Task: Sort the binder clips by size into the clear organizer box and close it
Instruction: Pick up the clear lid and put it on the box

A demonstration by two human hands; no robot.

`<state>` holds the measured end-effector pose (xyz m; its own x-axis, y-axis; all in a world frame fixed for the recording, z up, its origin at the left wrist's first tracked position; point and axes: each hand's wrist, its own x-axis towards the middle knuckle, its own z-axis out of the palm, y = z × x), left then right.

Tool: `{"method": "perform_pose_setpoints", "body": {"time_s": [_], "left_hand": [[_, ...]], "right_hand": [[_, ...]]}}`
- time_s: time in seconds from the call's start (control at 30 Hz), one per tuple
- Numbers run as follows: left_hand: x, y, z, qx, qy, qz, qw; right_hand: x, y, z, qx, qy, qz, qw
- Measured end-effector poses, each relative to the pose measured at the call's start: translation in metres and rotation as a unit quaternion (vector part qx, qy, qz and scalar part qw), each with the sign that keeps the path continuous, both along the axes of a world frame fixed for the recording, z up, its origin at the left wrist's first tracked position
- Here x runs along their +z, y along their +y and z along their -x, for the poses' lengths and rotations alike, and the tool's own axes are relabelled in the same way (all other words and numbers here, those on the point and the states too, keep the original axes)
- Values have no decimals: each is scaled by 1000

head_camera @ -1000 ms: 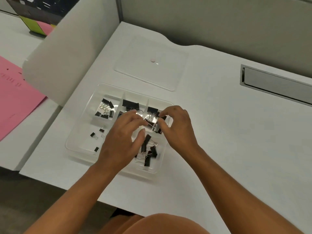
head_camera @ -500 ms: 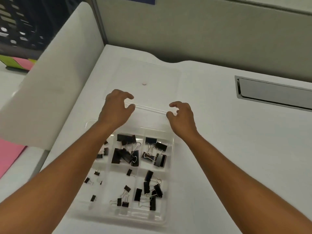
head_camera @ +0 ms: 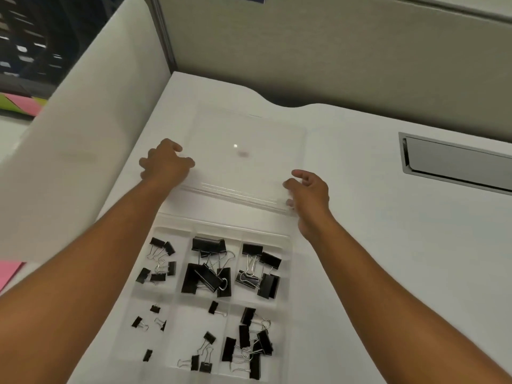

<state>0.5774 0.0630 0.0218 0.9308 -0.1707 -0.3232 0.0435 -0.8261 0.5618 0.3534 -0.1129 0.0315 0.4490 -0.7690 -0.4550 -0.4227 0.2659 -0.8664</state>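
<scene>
The clear organizer box lies open on the white desk in front of me, its compartments holding black binder clips. The largest clips fill the far middle cell, and tiny clips lie in the near left cell. Just beyond the box lies the clear lid, flat and slightly blurred. My left hand curls over the lid's near left corner. My right hand pinches the near right corner between thumb and fingers.
A grey partition wall rises along the desk's left side, with pink paper below it. A metal cable slot is set into the desk at the far right. A beige wall closes off the back.
Both hands left the clips in the box and reached forward to the lid's near corners. My head came closer, so the box now sits lower in view.
</scene>
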Motion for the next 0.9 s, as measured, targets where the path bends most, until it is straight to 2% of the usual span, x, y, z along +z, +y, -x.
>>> {"method": "perform_pose_setpoints", "body": {"time_s": [0.13, 0.33, 0.4, 0.5, 0.6, 0.7, 0.77, 0.83, 0.9], "left_hand": [[24, 22, 22, 5, 35, 197, 980], [96, 47, 85, -41, 49, 360, 931], [116, 62, 103, -106, 54, 374, 920], [133, 81, 126, -190, 22, 333, 923], [145, 86, 152, -172, -68, 315, 931], [162, 91, 177, -103, -162, 335, 922], [176, 96, 194, -79, -205, 353, 910], [190, 97, 214, -84, -247, 332, 906], [199, 98, 231, -82, -255, 330, 905]], "right_hand": [[23, 2, 25, -26, -49, 7, 998], [69, 17, 79, -35, -166, 108, 980], [79, 17, 99, -16, -181, 147, 972], [90, 16, 124, 9, -172, 204, 964], [101, 19, 146, 6, -183, 258, 949], [116, 23, 167, 12, -209, 309, 928], [129, 24, 179, 14, -243, 316, 917], [143, 25, 190, 19, -294, 309, 904], [154, 28, 200, 23, -333, 300, 894]]}}
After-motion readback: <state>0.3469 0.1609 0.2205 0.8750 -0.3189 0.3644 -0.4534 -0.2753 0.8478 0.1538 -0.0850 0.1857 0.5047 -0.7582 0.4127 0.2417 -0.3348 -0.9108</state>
